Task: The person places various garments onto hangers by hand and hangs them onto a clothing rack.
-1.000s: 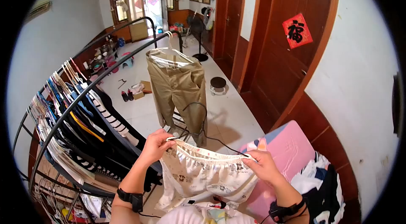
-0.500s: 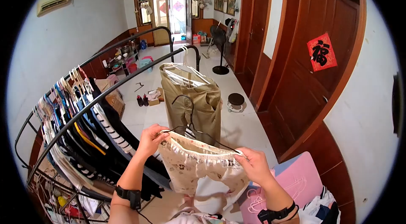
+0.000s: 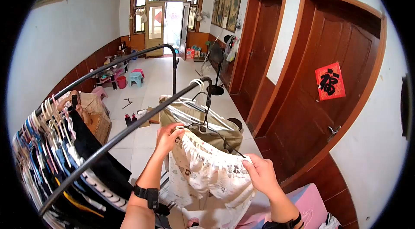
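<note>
Pale patterned shorts (image 3: 207, 168) with an elastic waist hang from a black hanger (image 3: 222, 138) between my hands. My left hand (image 3: 168, 140) pinches the left end of the waistband and hanger. At the right end, my right hand (image 3: 261, 172) grips the waistband and hanger. The hanger's hook stands up in front of khaki trousers (image 3: 166, 101), which hang on white hangers at the end of the black rack rail (image 3: 125, 138).
Many clothes (image 3: 65, 164) hang along the rack at left. A person sits on a woven seat (image 3: 103, 127) beyond them. A pink board (image 3: 309, 205) is at lower right, near brown doors (image 3: 320, 112). A fan (image 3: 215, 62) stands farther back.
The view has tilted up and the rack looks nearer. The shorts and hanger, still in both hands, have come up close to the khaki trousers and the rail's end.
</note>
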`<action>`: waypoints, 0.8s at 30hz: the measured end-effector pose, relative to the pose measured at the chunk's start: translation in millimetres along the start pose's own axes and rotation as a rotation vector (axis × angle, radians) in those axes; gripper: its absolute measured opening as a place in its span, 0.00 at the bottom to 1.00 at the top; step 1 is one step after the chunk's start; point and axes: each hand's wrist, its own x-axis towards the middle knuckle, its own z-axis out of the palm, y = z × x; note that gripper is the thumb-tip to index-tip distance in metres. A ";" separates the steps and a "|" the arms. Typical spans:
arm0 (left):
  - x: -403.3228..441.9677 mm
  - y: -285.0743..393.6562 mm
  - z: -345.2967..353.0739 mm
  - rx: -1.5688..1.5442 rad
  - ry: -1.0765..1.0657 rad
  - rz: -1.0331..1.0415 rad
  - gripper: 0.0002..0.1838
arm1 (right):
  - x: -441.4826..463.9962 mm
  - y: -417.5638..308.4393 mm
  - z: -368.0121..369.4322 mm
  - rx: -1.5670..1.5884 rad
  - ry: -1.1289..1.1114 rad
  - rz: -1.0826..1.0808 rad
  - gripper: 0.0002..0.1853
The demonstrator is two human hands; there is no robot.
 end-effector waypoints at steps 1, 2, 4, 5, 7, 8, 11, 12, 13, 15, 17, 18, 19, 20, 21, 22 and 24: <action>14.1 -2.3 -2.4 0.033 0.031 0.038 0.10 | 12.9 2.4 7.7 -0.003 0.001 -0.001 0.11; 24.8 -4.6 -2.4 0.013 0.054 -0.048 0.09 | 24.4 4.6 15.0 -0.023 0.019 0.011 0.11; 48.7 -23.5 0.5 -0.093 0.059 -0.016 0.09 | 44.8 9.8 29.0 -0.046 0.039 0.027 0.11; 59.4 -35.6 4.9 -0.209 0.077 -0.028 0.09 | 53.6 12.8 35.1 -0.066 0.037 0.062 0.12; 81.0 -69.4 7.9 -0.259 0.115 -0.042 0.08 | 67.5 20.0 48.1 -0.093 0.038 0.099 0.12; 90.6 -84.3 8.2 -0.102 0.136 -0.031 0.11 | 73.4 26.0 54.8 -0.088 0.051 0.098 0.13; 99.5 -107.7 7.3 0.181 0.126 0.002 0.15 | 86.1 51.9 78.5 -0.088 0.047 0.113 0.13; 99.1 -110.4 5.3 0.200 0.090 -0.053 0.14 | 88.4 64.2 87.1 -0.119 0.036 0.128 0.12; 96.6 -99.1 1.1 0.221 0.052 -0.108 0.13 | 90.7 71.9 93.4 -0.149 0.026 0.144 0.12; 91.4 -89.4 -0.3 0.043 0.164 0.031 0.07 | 97.6 81.0 100.5 -0.142 0.061 0.129 0.12; 92.1 -94.1 -1.6 0.103 0.180 0.086 0.07 | 100.5 85.5 102.6 -0.167 0.090 0.126 0.11; 94.2 -101.6 -1.5 0.187 0.195 0.124 0.07 | 102.4 80.1 99.1 -0.195 0.039 0.188 0.12; 97.3 -114.1 -0.2 0.270 0.208 0.166 0.07 | 101.7 85.5 102.0 -0.192 0.034 0.202 0.12; 98.2 -124.9 2.9 0.101 0.230 0.108 0.08 | 100.7 93.5 105.4 -0.154 0.100 0.158 0.12; 96.5 -121.2 -0.3 0.171 0.209 0.074 0.14 | 97.9 97.9 107.6 -0.118 0.172 0.112 0.13; 90.5 -115.8 2.3 0.240 0.271 0.136 0.17 | 91.8 101.5 105.0 -0.077 0.155 0.152 0.16; 76.4 -103.3 6.3 0.278 0.342 0.210 0.32 | 74.2 104.6 97.2 -0.097 0.172 0.164 0.18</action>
